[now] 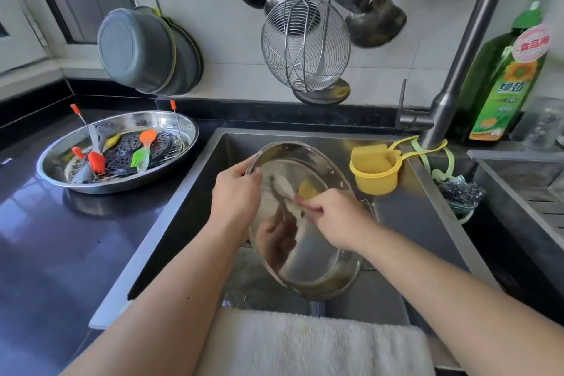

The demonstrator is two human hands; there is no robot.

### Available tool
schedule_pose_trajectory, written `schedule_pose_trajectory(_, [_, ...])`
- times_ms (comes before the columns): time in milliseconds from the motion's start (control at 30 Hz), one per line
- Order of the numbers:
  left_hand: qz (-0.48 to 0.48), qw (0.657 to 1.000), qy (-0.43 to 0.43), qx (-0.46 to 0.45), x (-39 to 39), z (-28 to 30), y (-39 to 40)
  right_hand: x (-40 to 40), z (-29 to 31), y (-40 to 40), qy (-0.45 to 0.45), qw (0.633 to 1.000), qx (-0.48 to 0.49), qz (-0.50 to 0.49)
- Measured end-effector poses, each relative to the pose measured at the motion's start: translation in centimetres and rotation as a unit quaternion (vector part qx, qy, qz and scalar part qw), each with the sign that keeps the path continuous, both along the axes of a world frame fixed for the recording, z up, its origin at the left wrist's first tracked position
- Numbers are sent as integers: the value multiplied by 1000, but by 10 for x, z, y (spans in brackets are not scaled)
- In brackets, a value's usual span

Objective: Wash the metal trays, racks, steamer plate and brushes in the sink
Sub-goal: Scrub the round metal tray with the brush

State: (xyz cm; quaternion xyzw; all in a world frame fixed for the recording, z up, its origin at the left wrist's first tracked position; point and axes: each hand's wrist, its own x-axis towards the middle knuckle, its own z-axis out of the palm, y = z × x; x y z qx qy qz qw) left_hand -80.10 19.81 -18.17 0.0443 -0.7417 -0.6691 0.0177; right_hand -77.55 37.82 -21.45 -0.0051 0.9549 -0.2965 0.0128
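Metal tray (308, 253) — oval, shiny, held tilted over the sink (189, 192), its lower end down near the basin floor and its hollow side facing the camera. Left hand (236, 192) grips the upper left rim, thumb on the inner face and the other fingers hidden behind it. Right hand (332, 217) is clenched round a yellow sponge (306, 189), which it presses against the inside of the tray.

Handling, judged: thin stainless, so light and stiff, not fragile. Wet or soapy metal will be slippery; the rolled rim is the only sure hold, and a rim grip with the thumb inside suits it. The tilted tray may pivot under scrubbing pressure — resting the lower edge on the basin floor would steady it.

On the counter to the left, well apart from the sink: a second oval tray (61, 159) holding the perforated steamer plate (158, 146), wire racks and several silicone brushes (97, 162). These look not yet washed. Faucet (476, 36) stands at right; no running water visible.
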Motion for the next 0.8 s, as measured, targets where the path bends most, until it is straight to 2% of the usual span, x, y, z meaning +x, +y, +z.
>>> schedule_pose_trajectory(67, [-1,999,-16,39,4,4,-6,9,-6,-14,18,996,-24,80])
schedule_pose_trajectory(100, [-2,998,-24,55,6,5,-8,2,-6,-9,40,997,-20,64])
schedule_pose_trajectory(200, [-6,996,-38,75,10,8,-4,-22,5,19,77,990,59,-102])
schedule_pose_trajectory(233, [-6,996,-39,76,11,7,-2,-23,5,23,77,987,76,-120])
schedule_pose_trajectory(267, [-5,996,-37,76,10,6,-1,-19,4,18,64,991,69,-91])
schedule_pose_trajectory(333, [1,996,-37,80,8,5,-4,3,2,-4,14,999,6,33])
schedule_pose_trajectory(400, [17,994,-42,102,4,5,-9,29,-1,-24,-19,991,-17,131])
schedule_pose_trajectory(433, [23,992,-48,119,3,5,-11,28,1,-24,0,991,-12,132])
schedule_pose_trajectory(567, [28,991,-44,125,5,3,-5,-12,19,2,65,995,72,-38])
schedule_pose_trajectory(600, [32,991,-44,121,6,3,-3,-12,17,3,61,995,68,-28])
schedule_pose_trajectory(733, [71,989,-44,124,-2,1,-12,34,8,-23,-11,988,25,152])
schedule_pose_trajectory(800, [96,984,-56,138,-5,2,-15,26,15,-19,40,989,32,141])
